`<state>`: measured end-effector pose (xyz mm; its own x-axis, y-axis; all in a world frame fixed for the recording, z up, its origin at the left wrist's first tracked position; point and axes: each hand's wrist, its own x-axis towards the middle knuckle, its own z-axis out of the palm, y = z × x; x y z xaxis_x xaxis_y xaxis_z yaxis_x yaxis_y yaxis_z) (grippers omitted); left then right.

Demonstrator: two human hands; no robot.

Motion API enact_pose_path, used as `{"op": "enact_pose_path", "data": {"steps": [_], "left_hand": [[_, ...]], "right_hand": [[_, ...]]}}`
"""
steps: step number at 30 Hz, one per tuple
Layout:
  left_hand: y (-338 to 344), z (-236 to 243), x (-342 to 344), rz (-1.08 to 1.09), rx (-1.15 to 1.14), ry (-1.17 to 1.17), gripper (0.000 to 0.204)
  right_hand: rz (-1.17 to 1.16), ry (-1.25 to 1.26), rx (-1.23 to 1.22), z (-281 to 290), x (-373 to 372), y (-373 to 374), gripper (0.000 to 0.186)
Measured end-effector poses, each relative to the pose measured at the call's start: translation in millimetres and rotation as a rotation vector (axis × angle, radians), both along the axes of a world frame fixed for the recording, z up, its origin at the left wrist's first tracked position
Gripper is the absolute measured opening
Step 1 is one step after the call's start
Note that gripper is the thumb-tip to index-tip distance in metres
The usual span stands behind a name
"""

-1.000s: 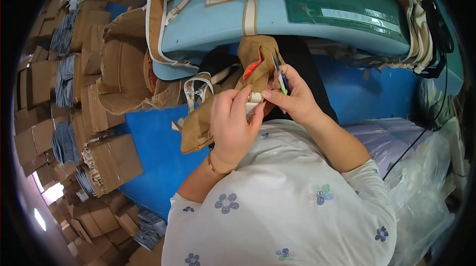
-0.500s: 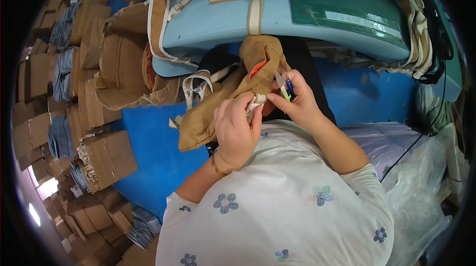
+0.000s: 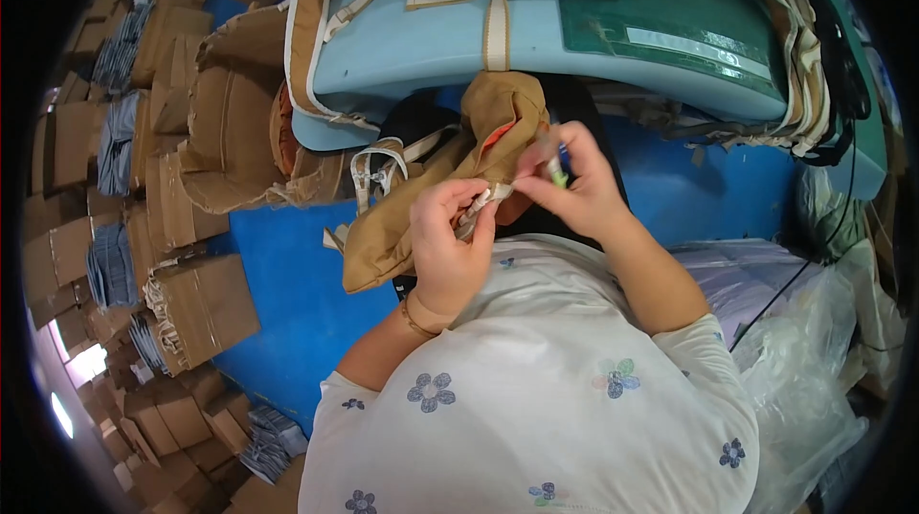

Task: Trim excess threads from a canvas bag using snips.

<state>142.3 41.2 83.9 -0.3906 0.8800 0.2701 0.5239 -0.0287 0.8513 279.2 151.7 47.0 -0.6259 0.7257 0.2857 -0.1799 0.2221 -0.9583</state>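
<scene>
Head view: L hand [image 3: 448, 244] pinches cream strap end [image 3: 481, 206] of tan fabric pouch [image 3: 450, 179], held up betw. chest and light-blue worktable [image 3: 421, 45]. R hand [image 3: 574, 190] clenched round small green tool [image 3: 552, 166], tip just beside strap. Best judged: keep strap taut w/ L pinch, work tool close to seam, steady wrists, avoid nicking orange lining [image 3: 498, 134].

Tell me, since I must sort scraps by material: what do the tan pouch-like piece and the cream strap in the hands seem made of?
The tan pouch-like piece looks like matte woven cloth, perhaps canvas: it folds softly and shows stitched seams. The cream strap, pinched by the left hand, looks like flat woven webbing, though its weave is too small to confirm.
</scene>
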Motion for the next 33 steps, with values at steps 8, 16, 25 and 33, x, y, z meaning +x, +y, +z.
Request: {"op": "enact_pose_path", "data": {"steps": [8,16,25,33], "left_hand": [[4.5,6.7,-13.5,-0.037,-0.139,-0.429,0.034],[5.0,-0.4,-9.9,-0.033,-0.053,-0.425,0.03],[4.4,0.7,-6.7,-0.04,-0.058,-0.473,0.03],[4.7,8.0,-6.1,-0.064,-0.129,-0.423,0.026]], "right_hand": [[-0.134,-0.306,0.213,10.7,28.8,-1.0,0.035],[-0.201,-0.481,0.698,19.9,28.2,-8.7,0.058],[-0.237,-0.568,0.814,25.7,30.8,-12.2,0.06],[-0.241,-0.59,0.863,30.0,32.0,-10.7,0.058]]}}
